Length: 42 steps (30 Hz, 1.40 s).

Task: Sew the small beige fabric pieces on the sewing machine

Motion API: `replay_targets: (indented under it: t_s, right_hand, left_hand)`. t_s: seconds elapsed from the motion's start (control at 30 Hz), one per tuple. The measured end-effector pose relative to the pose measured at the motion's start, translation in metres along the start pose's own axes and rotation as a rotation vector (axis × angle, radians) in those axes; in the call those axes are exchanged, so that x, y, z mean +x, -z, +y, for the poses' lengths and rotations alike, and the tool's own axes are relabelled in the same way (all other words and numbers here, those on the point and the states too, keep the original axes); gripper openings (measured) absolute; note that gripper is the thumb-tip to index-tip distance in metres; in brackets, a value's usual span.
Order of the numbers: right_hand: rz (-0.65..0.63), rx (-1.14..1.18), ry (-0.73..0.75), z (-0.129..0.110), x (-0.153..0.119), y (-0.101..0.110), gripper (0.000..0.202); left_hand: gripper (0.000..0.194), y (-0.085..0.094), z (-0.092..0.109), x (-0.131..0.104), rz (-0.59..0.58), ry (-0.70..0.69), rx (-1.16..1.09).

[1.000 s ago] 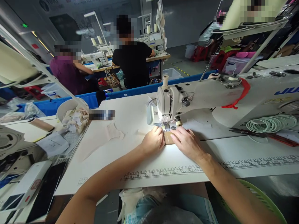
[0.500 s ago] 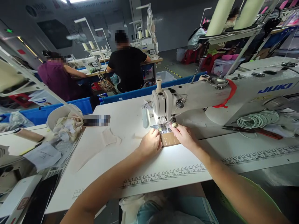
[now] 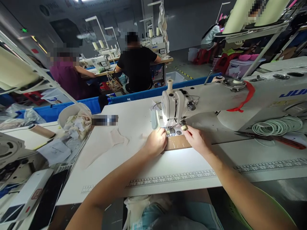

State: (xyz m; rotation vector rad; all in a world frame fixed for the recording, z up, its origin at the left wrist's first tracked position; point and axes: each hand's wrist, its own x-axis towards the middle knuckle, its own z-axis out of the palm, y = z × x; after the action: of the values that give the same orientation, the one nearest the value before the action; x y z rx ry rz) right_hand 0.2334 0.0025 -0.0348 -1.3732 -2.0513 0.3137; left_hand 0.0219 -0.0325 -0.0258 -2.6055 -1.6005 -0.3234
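1. Sewing machine (image 3: 216,95): its long white body runs off to your right across the table (image 3: 134,166), and its head with the needle sits just beyond your fingers, straight ahead of both hands.

2. Tan piece (image 3: 178,142): it lies flat on the table right under the machine head, between your two hands. Its long axis runs left to right, along the front of the machine, with its far edge up against the needle area.

3. Left hand (image 3: 156,142): it rests at the left end of the tan piece. Your fingers are curled in and bunched together, tips pressed down near the needle; whether they pinch the edge or only hold it flat, I cannot tell.

4. Right hand (image 3: 197,140): it lies on the right end of the piece, fingers held close together and reaching forward toward the small round part at the foot of the machine head. The tips look to touch the table there.

5. Nearness: your left fingertips sit closer to the needle than your right, which stay a little to its right side.

6. Scissors (image 3: 271,138) and a coil of cord (image 3: 278,125) lie well apart on your right.
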Motion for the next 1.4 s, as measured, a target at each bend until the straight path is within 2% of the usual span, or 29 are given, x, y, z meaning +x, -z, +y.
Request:
replay_targets:
  t_s: [0.13,0.2,0.3,0.4,0.53,0.67,0.83,0.93,1.0,1.1,1.17,1.23,1.3,1.4]
  right_hand:
    - [-0.072,0.024,-0.020,-0.008,-0.008,0.001,0.037]
    - [-0.136,0.038,-0.005,-0.017,-0.012,-0.001,0.028]
    - [-0.214,0.053,0.055,-0.034,-0.019,-0.004,0.023]
    - [-0.226,0.015,0.063,-0.054,-0.026,-0.010,0.019]
    - [-0.198,0.031,0.006,-0.073,-0.024,-0.023,0.025]
    - [-0.181,0.121,-0.003,-0.076,-0.018,-0.036,0.017]
    - [-0.211,0.449,0.072,-0.065,-0.021,-0.032,0.024]
    - [-0.245,0.562,0.029,-0.062,-0.021,-0.026,0.023]
    - [-0.311,0.590,-0.004,-0.064,-0.020,-0.024,0.022]
    - [-0.403,0.471,0.024,-0.068,-0.018,-0.024,0.022]
    - [-0.360,0.252,0.128,-0.068,-0.019,-0.027,0.023]
    - [-0.254,0.000,0.267,-0.066,-0.020,-0.028,0.026]
    - [-0.162,-0.199,0.370,-0.061,-0.022,-0.029,0.028]
    - [-0.110,-0.345,0.417,-0.053,-0.021,-0.027,0.027]
  left_hand:
    - [0.017,0.016,-0.008,0.002,-0.051,0.307,0.030]
    - [0.017,0.022,-0.014,0.000,-0.068,0.388,-0.033]
    - [0.021,0.030,-0.022,-0.006,-0.075,0.441,-0.242]
    - [0.025,0.038,-0.023,-0.020,-0.076,0.471,-0.516]
    - [0.025,0.047,-0.012,-0.049,0.061,0.407,-0.699]
    - [0.025,0.050,0.001,-0.078,0.201,0.387,-0.737]
    - [0.026,0.044,0.004,-0.103,0.160,0.547,-0.904]
    - [0.022,0.043,-0.004,-0.111,0.086,0.581,-0.808]
    - [0.021,0.046,-0.013,-0.113,0.015,0.579,-0.685]
    - [0.019,0.055,-0.030,-0.115,-0.120,0.588,-0.439]
    - [0.016,0.061,-0.041,-0.115,-0.202,0.612,-0.286]
    - [0.014,0.068,-0.050,-0.115,-0.243,0.650,-0.168]
    - [0.010,0.073,-0.057,-0.115,-0.234,0.682,-0.086]
    - [0.021,0.074,-0.066,-0.115,-0.148,0.756,-0.006]
